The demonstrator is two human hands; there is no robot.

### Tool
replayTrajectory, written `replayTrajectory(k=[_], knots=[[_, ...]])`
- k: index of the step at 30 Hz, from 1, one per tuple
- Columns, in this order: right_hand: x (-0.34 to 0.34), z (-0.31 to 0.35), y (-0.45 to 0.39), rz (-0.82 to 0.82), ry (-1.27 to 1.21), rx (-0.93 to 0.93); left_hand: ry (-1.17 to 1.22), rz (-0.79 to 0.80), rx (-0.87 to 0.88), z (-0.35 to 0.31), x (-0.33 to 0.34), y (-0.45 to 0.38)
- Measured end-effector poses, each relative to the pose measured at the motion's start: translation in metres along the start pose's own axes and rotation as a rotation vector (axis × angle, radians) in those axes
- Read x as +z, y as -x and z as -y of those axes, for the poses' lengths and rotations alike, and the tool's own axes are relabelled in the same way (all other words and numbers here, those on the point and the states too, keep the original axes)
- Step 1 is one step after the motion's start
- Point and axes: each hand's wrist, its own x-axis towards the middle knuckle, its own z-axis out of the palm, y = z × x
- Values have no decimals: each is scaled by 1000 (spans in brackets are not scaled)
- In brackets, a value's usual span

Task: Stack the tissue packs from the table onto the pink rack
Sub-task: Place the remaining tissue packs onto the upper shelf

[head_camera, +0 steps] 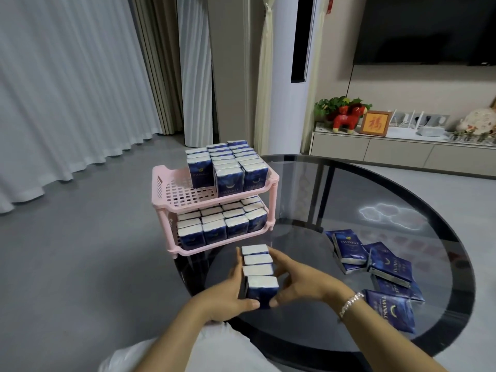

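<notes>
Tissue packs point(259, 272), four of them in a row standing on end with their white tops up, are held between both hands above the near edge of the round glass table point(402, 183). At the row's left side, the left hand point(228, 294) lies along it with its fingers reaching far down the row and its thumb curled onto the nearest pack's dark blue face. Opposite it, the right hand point(300, 277) presses the right side, fingers bent against the packs and thumb meeting the same front pack; a beaded bracelet point(350, 304) sits on that wrist. Both hands are clamped on the row, so neither is open.

Just beyond the hands stands the pink rack point(171, 189), a two-shelf plastic stand at the table's left edge. Its lower shelf is filled with upright packs. Its upper shelf holds three rows of packs toward the right and back, with the slotted floor bare at the left front. Front packs on the top shelf show the word TWINKLE and a crescent moon on dark blue.

More loose packs point(375, 264) lie flat and overlapping on the glass to the right, well apart from the rack, with TWINKLE readable on several. On a low cabinet by the far wall stand a red toy horse point(347, 118) and a framed Chinese character point(374, 123).
</notes>
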Motion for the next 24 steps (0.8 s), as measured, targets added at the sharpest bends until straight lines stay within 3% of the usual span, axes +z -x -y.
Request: replayTrajectory(k=[15, 24], knots=[[0, -1, -7, -136, -60, -69, -28, -8, 13, -4, -3, -2], [-31, 41, 5, -125, -121, -164, 217, -244, 190, -18, -38, 17]])
